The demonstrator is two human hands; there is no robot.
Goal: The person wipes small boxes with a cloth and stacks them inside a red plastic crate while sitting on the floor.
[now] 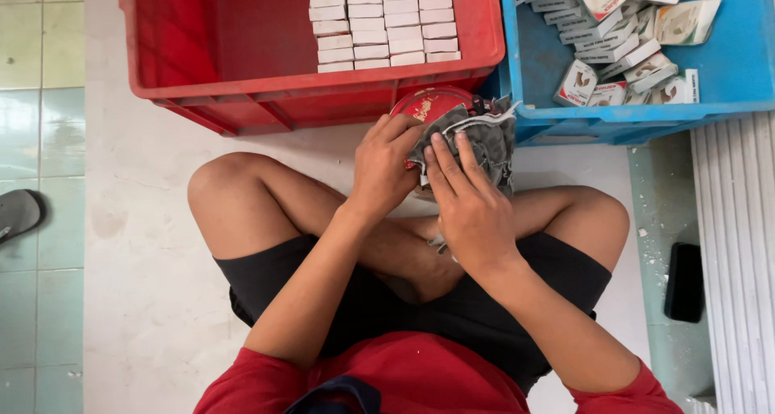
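Observation:
I sit cross-legged on the floor. My left hand (383, 168) grips the side of a round red object (432, 105) held above my knees. Over that object my right hand (468, 200) presses a grey rag (484, 139), fingers spread flat on the cloth. The rag hides most of the red object's right side. Both hands are close together, just in front of the two crates.
A red crate (266, 99) with neat rows of small white boxes (383, 22) stands ahead on the left. A blue crate (726, 99) with several loose small boxes stands ahead on the right. A black phone (684, 282) lies at right, a sandal (18, 214) at far left.

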